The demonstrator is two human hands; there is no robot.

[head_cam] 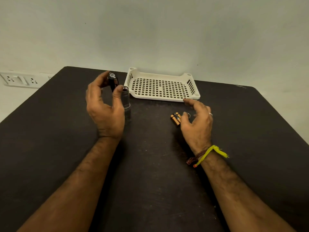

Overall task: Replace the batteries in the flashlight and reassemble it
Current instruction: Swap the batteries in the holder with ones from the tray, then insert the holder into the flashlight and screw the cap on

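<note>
The left hand (105,108) pinches the battery holder (113,82) between thumb and fingers, just left of the white tray (132,76), with the flashlight body (125,99) upright beside it. The right hand (197,123), fingers loosely spread, hovers over loose batteries (175,118) in front of the tray. Judged mid-swap: next, grasp a battery. No label is readable

Left hand (105,108) raised, fingers (119,92) curled (pinching); right hand (196,122) hovering, spread.
</note>
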